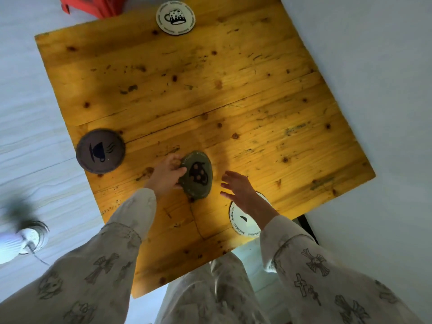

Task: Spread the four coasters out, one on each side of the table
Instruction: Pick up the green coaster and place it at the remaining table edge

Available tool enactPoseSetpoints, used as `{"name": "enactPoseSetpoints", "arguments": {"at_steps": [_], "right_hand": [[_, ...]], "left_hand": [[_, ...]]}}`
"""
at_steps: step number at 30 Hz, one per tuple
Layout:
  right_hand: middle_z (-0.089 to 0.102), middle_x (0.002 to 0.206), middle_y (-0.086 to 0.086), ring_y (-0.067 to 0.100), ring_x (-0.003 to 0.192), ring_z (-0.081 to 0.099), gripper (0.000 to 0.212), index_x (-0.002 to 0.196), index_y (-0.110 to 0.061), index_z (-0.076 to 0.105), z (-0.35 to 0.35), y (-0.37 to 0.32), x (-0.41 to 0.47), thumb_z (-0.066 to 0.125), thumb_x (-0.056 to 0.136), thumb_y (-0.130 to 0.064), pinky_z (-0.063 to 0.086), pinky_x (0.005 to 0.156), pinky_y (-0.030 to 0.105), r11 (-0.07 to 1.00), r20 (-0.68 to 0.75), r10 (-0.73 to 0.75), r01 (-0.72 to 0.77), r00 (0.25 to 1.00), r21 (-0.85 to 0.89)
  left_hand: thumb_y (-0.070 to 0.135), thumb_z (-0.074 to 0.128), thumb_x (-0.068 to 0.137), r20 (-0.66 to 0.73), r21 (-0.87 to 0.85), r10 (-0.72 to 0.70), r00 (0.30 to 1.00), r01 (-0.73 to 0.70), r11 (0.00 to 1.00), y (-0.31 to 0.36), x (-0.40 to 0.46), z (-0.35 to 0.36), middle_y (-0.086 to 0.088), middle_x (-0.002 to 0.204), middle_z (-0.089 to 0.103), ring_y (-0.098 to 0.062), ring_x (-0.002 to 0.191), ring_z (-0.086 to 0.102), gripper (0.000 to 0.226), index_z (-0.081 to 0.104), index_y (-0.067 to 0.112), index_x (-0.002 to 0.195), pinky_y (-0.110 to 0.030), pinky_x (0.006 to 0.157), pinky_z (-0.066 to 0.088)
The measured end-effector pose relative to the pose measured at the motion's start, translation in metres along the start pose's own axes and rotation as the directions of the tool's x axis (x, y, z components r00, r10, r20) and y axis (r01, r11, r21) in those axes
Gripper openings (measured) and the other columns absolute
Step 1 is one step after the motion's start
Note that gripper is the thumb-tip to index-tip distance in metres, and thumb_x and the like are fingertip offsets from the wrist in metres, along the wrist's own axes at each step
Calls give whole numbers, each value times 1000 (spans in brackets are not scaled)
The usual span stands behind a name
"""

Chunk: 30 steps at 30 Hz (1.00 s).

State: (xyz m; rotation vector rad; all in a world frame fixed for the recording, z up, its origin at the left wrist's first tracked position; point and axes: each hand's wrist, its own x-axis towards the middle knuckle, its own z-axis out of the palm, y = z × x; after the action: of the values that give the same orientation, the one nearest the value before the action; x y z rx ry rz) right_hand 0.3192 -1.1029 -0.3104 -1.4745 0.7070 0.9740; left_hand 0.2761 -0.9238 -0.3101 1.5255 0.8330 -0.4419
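Note:
On the square wooden table (233,90) lie four round coasters. A white coaster with a mug drawing (175,17) sits at the far edge. A dark coaster with a steaming cup (100,150) lies at the left edge. My left hand (167,174) grips an olive-green coaster (197,175), which is tilted up off the wood near the table's middle. My right hand (238,188) hovers open just right of it, fingers spread. Beneath my right wrist, a white coaster with lettering (243,220) rests near the near edge, partly hidden.
A red stool or crate (93,5) stands beyond the table's far left corner. A blurred white object (30,237) sits on the pale floor at the left. My patterned sleeves and trousers fill the bottom of the view.

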Motion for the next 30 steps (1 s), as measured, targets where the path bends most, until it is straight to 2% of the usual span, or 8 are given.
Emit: {"name": "enactPoseSetpoints", "arguments": {"at_steps": [4, 6, 12, 16, 20, 24, 27, 30], "right_hand": [[58, 106, 19, 37, 116, 54, 29, 119, 1, 53, -37, -20, -19, 51, 92, -8, 45, 94, 45, 993, 2, -18, 18, 1000, 115], [62, 97, 13, 32, 106, 59, 21, 107, 0, 58, -55, -31, -30, 52, 92, -13, 50, 88, 41, 981, 55, -80, 69, 995, 180], [61, 86, 7, 19, 81, 59, 20, 107, -6, 60, -112, -66, -51, 50, 92, -14, 49, 65, 29, 923, -158, -275, 307, 948, 233], [64, 81, 2, 14, 72, 62, 13, 87, -17, 64, -157, -82, -62, 52, 90, -13, 52, 64, 26, 914, -174, -354, 379, 919, 144], [62, 78, 6, 15, 69, 61, 15, 101, -1, 62, -195, -97, -65, 56, 88, -7, 57, 57, 22, 897, -182, -434, 443, 882, 10], [61, 81, 12, 20, 67, 60, 21, 108, 1, 57, -230, -118, -65, 56, 88, -6, 56, 70, 34, 902, -135, -431, 429, 892, -45], [62, 87, 15, 23, 70, 62, 13, 101, -6, 54, -257, -132, -56, 55, 88, -5, 56, 73, 38, 901, -115, -429, 434, 896, 25], [63, 97, 19, 26, 76, 64, 10, 97, -7, 51, -271, -136, -42, 53, 89, -2, 57, 73, 37, 891, -149, -412, 431, 899, 140]], "left_hand": [[-1, 50, 87, 63, -346, -41, 997, 61, 936, 42, -7, 26, -7, 104, 58, -20, 91, 61, 29, 44, 17, 109, -33, 67, 53], [-4, 49, 86, 146, -425, -27, 989, 87, 901, 61, -12, 44, -11, 102, 60, -23, 94, 62, 33, 42, 14, 113, -37, 73, 52], [3, 49, 88, 258, -249, 73, 963, -7, 969, 104, -24, 98, -13, 109, 61, -27, 100, 59, 25, 50, 18, 109, -32, 68, 50], [6, 50, 89, 346, -76, 158, 925, -140, 987, 133, -20, 133, -12, 107, 60, -26, 102, 57, 26, 53, 22, 109, -32, 75, 50], [6, 50, 89, 392, 61, 235, 889, -280, 958, 166, -8, 172, -6, 103, 62, -21, 99, 57, 29, 57, 29, 104, -31, 72, 50], [10, 54, 87, 414, 85, 268, 870, -330, 940, 193, 9, 208, 0, 106, 64, -18, 101, 59, 30, 59, 32, 107, -35, 84, 51], [16, 59, 85, 353, -31, 268, 896, -275, 961, 204, 25, 237, 0, 112, 62, -16, 101, 60, 27, 56, 28, 109, -27, 75, 50], [11, 59, 85, 328, -112, 140, 934, -109, 988, 193, 38, 254, -7, 111, 61, -20, 94, 62, 36, 48, 17, 119, -31, 71, 50]]}}
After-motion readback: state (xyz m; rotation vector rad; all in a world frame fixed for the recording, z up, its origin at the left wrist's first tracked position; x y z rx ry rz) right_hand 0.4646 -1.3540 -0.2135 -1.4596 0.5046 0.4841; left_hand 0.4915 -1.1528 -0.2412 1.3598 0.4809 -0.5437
